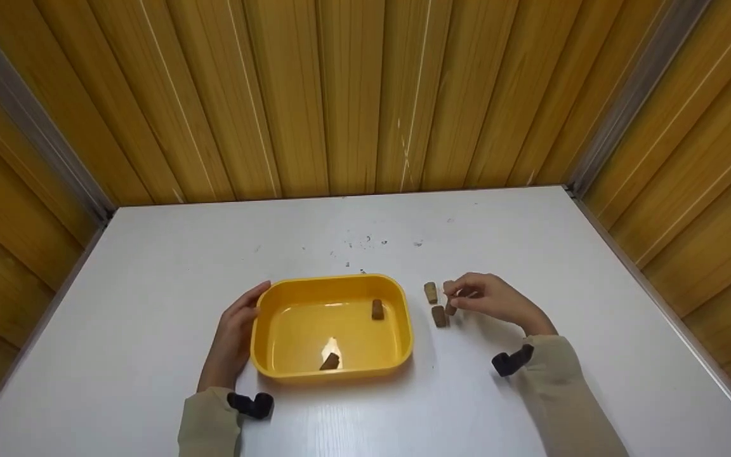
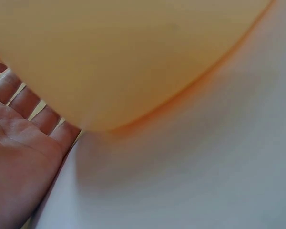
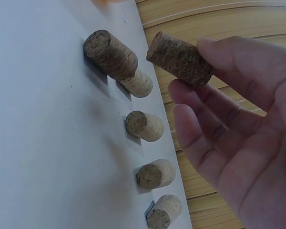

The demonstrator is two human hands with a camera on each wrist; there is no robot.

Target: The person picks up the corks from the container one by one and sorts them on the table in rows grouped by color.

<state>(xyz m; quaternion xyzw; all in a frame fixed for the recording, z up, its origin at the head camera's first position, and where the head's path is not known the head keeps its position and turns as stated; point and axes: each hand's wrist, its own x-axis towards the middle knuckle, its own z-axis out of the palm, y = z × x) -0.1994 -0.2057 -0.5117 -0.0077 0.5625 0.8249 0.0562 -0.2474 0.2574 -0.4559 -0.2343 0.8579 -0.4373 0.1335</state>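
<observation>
My left hand (image 1: 232, 333) rests against the left end of a yellow tray (image 1: 397, 365), its fingers fairly straight along the outer wall; in the left wrist view the tray (image 2: 124, 57) hides the fingertips of the hand (image 2: 26, 148). Inside the tray lie two brown corks, one at the right (image 1: 377, 310) and one near the front wall (image 1: 330, 362). My right hand (image 1: 499, 301) pinches a brown cork (image 3: 180, 59) between thumb and fingers, above the table to the tray's right. Close by are a lighter cork (image 1: 430, 292) and a brown cork (image 1: 439, 316).
The right wrist view shows several corks on the white table, among them a dark one (image 3: 110, 55) and a paler one (image 3: 144, 126). Dark specks (image 1: 368, 240) mark the table behind the tray. Wood-patterned walls (image 1: 346, 95) enclose the back and sides.
</observation>
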